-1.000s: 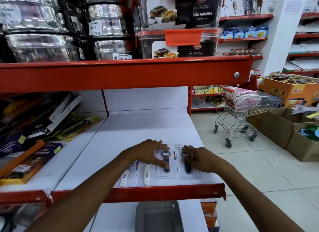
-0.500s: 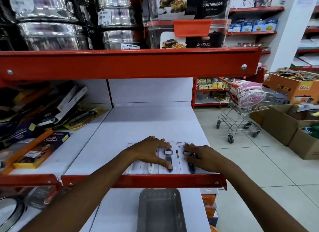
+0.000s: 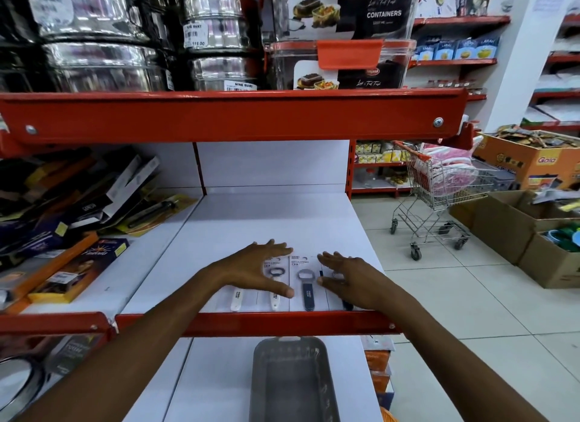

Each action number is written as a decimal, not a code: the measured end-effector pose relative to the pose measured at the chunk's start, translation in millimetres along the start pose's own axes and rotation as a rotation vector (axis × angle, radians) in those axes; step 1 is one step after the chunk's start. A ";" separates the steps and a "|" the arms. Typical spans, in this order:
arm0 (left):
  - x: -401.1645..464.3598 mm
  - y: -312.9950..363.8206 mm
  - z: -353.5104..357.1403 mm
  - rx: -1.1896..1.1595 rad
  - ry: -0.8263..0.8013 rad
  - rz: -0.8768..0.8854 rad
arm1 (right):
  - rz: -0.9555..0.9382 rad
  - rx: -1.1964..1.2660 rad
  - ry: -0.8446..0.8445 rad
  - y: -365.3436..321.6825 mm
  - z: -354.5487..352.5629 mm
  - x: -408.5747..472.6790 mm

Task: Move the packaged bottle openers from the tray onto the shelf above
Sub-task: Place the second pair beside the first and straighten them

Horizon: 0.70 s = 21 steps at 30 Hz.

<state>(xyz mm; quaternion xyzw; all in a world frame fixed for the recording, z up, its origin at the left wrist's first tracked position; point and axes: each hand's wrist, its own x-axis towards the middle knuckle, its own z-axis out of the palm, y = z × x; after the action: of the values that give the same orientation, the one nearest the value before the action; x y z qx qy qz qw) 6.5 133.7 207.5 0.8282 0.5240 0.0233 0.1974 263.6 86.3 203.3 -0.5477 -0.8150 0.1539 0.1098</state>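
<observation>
Left hand point(image 3: 251, 269): fingers spread wide and flat, palm down, low over the two white-handled bottle openers point(image 3: 273, 291); the thumb tip reaches toward the card next along. It grips nothing; whether the palm presses on the cards or floats just above, I cannot tell.
Right hand point(image 3: 348, 277): also spread and palm down, over the outermost dark-handled card, fingers pointing inward toward the left hand. It pinches nothing.
Arms: both forearms come up from below, cross the red front lip, and angle in toward the middle of the row.
Dark-handled opener point(image 3: 307, 288): lies uncovered in the gap between the two hands, handle pointing at the lip.
Row: four carded openers lie side by side, edges touching or nearly so, just behind the red lip of the white shelf point(image 3: 270, 220).
Tray point(image 3: 293, 381): grey, on the shelf below, and it looks emptied, so the move seems about done, with only the straightening left.
Risk, sliding: the cards are thin and slick; a sideways nudge from either palm would probably ride one card over its neighbour.
Risk, edge: the handles sit close to the lip; a pull toward the body could tip a card over it and down toward the tray.
Risk, right side: the outer card lies near the shelf's open end, so an outward push could send it to the floor.
</observation>
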 end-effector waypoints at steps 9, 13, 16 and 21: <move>-9.9 -8.9 3.9 0.089 -0.071 -0.048 | -0.045 0.034 -0.040 -19.6 8.3 3.3; -14.4 -5.7 1.7 0.082 -0.078 -0.037 | -0.036 0.039 -0.060 -20.1 6.5 3.4; -22.4 -7.2 0.6 0.064 -0.064 -0.013 | -0.029 0.019 -0.055 -22.5 5.1 2.2; -43.4 -28.2 -2.9 0.090 -0.059 -0.037 | -0.020 -0.002 -0.052 -25.0 11.6 8.4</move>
<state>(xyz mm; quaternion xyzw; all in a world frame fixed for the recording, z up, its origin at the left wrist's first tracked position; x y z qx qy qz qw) -37.9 107.0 207.5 0.8269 0.5336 -0.0282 0.1756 235.0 83.7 201.9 -0.5355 -0.8232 0.1659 0.0896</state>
